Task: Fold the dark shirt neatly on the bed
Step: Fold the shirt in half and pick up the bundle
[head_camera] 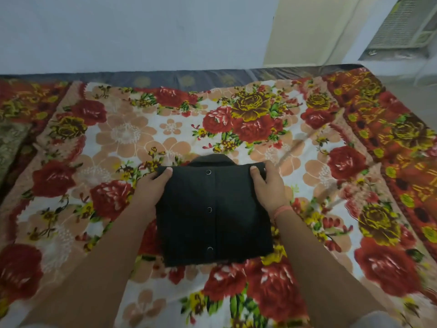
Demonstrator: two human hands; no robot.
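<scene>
Two grips clasp the dark shirt (212,216): my left grip (151,188) pinches its far left corner, my right grip (267,185) its far right corner, thumbs on top. It lies folded square, snaps (209,209) up, on the floral bedspread (123,136).

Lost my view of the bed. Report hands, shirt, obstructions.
Left hand and right hand grip far corners of the dark shirt. Folded to a rectangle, snaps up. Only floral bedspread around it.
</scene>
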